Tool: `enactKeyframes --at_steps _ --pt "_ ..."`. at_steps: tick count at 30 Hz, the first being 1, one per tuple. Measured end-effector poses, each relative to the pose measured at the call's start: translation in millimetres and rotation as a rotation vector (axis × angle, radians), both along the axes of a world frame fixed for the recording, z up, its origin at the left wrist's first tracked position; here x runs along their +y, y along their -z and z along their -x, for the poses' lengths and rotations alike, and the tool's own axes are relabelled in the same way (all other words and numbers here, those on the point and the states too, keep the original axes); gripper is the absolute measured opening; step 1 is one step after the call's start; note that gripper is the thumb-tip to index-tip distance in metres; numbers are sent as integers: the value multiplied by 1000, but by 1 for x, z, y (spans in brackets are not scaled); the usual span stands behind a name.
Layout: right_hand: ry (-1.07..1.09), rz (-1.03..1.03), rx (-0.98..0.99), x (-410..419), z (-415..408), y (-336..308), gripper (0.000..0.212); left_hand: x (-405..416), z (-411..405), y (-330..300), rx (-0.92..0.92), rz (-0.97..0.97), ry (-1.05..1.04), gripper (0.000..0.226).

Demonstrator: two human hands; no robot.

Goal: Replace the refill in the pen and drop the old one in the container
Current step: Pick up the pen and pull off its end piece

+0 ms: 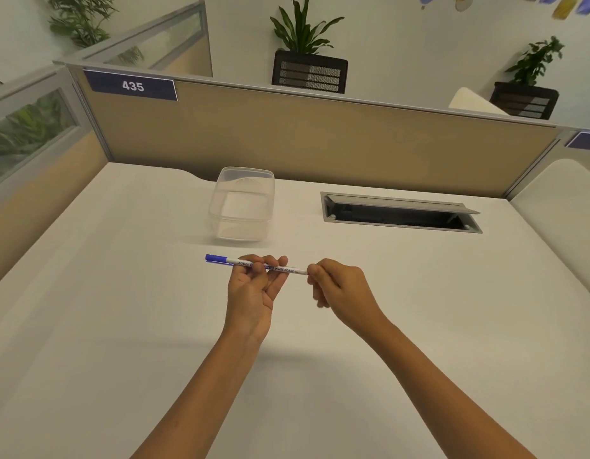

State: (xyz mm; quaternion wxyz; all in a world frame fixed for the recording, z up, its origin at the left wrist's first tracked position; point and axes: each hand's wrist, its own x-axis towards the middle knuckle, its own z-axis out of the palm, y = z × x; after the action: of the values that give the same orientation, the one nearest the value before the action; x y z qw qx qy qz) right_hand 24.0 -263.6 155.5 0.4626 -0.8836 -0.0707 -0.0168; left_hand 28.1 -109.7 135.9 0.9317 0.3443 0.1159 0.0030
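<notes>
At the far left, a beige partition [287, 140] with a blue "435" label [133, 86] backs the white desk [121, 326]. Moving right, a clear plastic container [242, 203] stands open-topped on the desk near the partition, with nothing visible inside it. In front of it, above the desk's middle, the pen [257, 265] lies roughly level in the air, its blue cap pointing left and its white barrel printed with "WHITE BOARD". The left hand [253, 289] is closed around the barrel's middle, palm turned up and fingertips curled over the top. Just to the right, the right hand [340, 286] pinches the pen's right end between thumb and fingers, so that end is hidden. Farther right, a grey cable hatch [399, 212] is set into the desk with its flap raised. Potted plants [306, 44] stand beyond the partition.
</notes>
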Motion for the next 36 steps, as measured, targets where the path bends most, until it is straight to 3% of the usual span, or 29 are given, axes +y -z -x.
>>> enactKeyframes --at_steps 3,5,9,11,14,18,23,26,30,33,36 --pt "82 -309 365 3 0 -6 47 -2 0 1 7 4 -1 20" --pt "85 -316 408 2 0 -7 51 -3 0 1 16 11 -8 21" --pt "5 -152 128 -1 1 0 17 -1 -1 2 33 13 -15 20" --pt "-5 -60 -36 -3 0 5 12 -1 -1 3 37 8 -14 19" --pt "2 -37 -95 -4 -2 5 1 -2 -1 3 35 18 -6 20" --pt "4 4 -40 -2 -2 4 16 -3 -2 4 31 21 -5 20" --pt "92 -312 296 6 1 0 47 -4 -2 4 29 17 0 20" --pt "126 -308 356 6 0 0 53 -5 -1 5 41 18 -11 19" --pt "21 -156 93 1 -1 2 20 -1 -3 4 47 20 -21 20" --pt "-22 -34 -160 -2 -1 6 11 1 -1 5 46 18 -17 19" --pt "3 15 -219 -1 -1 7 7 -1 -1 5 41 33 -11 18"
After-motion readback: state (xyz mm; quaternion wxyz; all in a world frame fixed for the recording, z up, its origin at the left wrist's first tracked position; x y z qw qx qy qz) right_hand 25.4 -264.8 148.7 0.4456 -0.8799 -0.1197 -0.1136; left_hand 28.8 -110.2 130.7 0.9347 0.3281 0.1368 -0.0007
